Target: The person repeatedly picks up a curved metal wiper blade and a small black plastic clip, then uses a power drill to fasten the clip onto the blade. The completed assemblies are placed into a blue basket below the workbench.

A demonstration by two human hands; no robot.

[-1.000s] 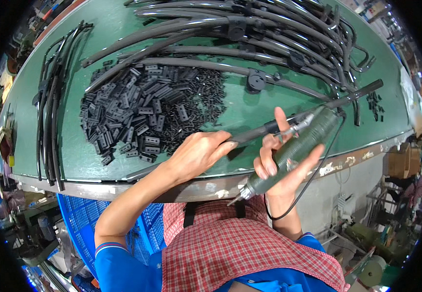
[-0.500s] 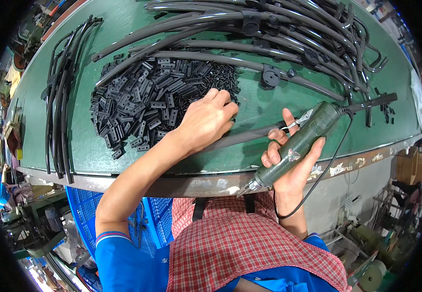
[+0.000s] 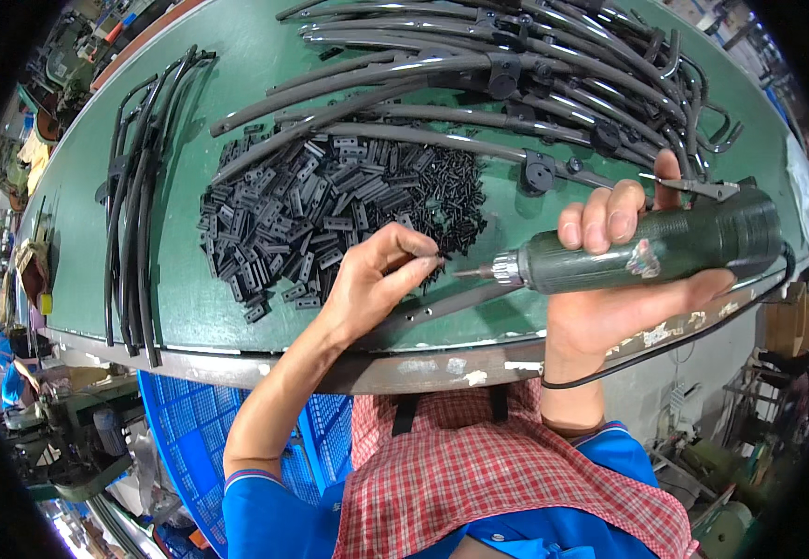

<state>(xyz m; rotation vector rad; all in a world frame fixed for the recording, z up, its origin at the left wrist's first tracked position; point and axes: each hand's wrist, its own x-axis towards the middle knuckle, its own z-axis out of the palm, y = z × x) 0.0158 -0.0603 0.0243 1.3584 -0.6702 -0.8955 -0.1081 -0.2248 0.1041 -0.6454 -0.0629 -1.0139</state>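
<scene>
My right hand (image 3: 596, 321) is wrapped round a dark green electric screwdriver (image 3: 563, 270), which lies nearly level with its bit toward the left. A silver lever (image 3: 707, 190) runs along the tool's top, near my raised index finger. Thumb and index finger of my left hand (image 3: 367, 284) pinch a small dark piece, likely a screw (image 3: 439, 260), just off the bit's tip. Under the tool and the left fingertips lies a dark tube (image 3: 465, 300) with small holes. A pile of black screws (image 3: 460, 196) is beyond the left hand, beside a heap of black slotted blocks (image 3: 297, 219).
Bent dark tubes (image 3: 404, 70) with round black fittings (image 3: 537, 174) are stacked across the far side of the green table (image 3: 190, 298). More tubes (image 3: 125, 214) lie at the left. The screwdriver's cord (image 3: 647, 365) loops below my right wrist. Blue crates (image 3: 185, 419) stand under the table edge.
My left hand has come back from the screw pile toward me, now pinching a small piece. The screwdriver has swung from slanting down to nearly level, its bit close to the left fingers.
</scene>
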